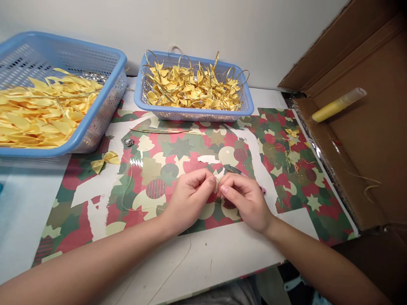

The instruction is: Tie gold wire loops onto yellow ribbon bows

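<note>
My left hand [192,197] and my right hand [248,197] meet at the middle of the table, fingertips almost touching. Each is closed in a pinch on a thin gold cord [129,186], of which only a little shows between the fingers. The cord loops out on the left of my left hand, and a strand also trails down over the front of the table. Scissors [234,170] lie partly hidden behind my right hand, with a bit of pink handle showing. On the left are a yellow ribbon bow [110,158] and a small silver bead [129,142].
A blue basket [114,89] of yellow ribbon pieces stands at left. Another blue basket [203,113] holds bows with gold cord loops. Gold cord lengths [165,131] lie before it. A cardboard box [352,127] with a yellow tube [337,106] borders the right side.
</note>
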The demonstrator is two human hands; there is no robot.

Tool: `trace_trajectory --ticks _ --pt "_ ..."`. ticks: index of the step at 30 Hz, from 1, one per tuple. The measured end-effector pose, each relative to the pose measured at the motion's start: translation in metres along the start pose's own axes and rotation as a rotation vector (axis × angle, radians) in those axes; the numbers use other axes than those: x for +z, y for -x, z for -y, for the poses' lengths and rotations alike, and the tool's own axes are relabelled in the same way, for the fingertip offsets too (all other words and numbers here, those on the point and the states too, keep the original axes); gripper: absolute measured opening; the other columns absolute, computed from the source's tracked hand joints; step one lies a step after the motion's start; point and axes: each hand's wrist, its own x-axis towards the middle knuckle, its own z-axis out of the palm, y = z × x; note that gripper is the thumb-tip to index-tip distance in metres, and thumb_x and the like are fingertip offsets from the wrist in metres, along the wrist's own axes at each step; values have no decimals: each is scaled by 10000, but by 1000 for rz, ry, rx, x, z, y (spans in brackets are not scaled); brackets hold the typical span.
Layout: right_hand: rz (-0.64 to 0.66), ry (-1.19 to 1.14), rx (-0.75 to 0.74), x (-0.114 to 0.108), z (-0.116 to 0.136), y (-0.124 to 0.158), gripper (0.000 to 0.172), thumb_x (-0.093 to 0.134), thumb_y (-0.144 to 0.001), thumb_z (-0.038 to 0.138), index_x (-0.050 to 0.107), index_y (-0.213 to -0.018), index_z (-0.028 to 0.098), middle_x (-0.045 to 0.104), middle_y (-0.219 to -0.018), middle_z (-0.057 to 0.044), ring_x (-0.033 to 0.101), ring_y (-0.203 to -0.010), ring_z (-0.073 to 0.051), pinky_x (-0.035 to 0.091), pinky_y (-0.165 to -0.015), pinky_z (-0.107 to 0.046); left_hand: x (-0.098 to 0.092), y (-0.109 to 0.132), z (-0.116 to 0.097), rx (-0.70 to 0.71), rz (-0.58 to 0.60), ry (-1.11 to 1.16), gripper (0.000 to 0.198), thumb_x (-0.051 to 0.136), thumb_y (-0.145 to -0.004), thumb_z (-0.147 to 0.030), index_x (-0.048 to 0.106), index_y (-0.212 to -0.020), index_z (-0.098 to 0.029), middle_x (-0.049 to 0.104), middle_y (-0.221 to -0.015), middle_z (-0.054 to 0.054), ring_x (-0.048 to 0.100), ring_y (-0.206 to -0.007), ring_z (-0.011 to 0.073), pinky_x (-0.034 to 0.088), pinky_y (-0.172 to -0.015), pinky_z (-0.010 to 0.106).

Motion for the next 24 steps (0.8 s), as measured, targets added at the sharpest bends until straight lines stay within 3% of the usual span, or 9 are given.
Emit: trace_trajectory --ticks 14,21,24 --pt "-14 -10 0 0 0 1 249 546 -895 239 543 -653 184 552 -669 -1 502 -629 -117 420 -566 -252 0 0 0 -8 -16 -30 303 472 -868 -256 446 -575 -179 372 -521 -56 308 -479 70 268 -438 192" --pt "-221 41 -81 0 -1 -1 143 619 -892 269 691 -780 219 670 -889 -45 624 -814 -159 520 -618 -283 -2 0 1 -3 73 -46 307 447 -904 -262 469 -610 -176 362 -548 -51 299 -500 78 262 -450 200" --pt "-265 58 -98 0 -3 -1 69 697 -837 261 730 -781 238 685 -867 -44 642 -824 -174 555 -630 -306 -4 0 2 -5 113 -72 317 442 -915 -286 467 -619 -178 351 -550 -48 286 -502 82 248 -445 204"
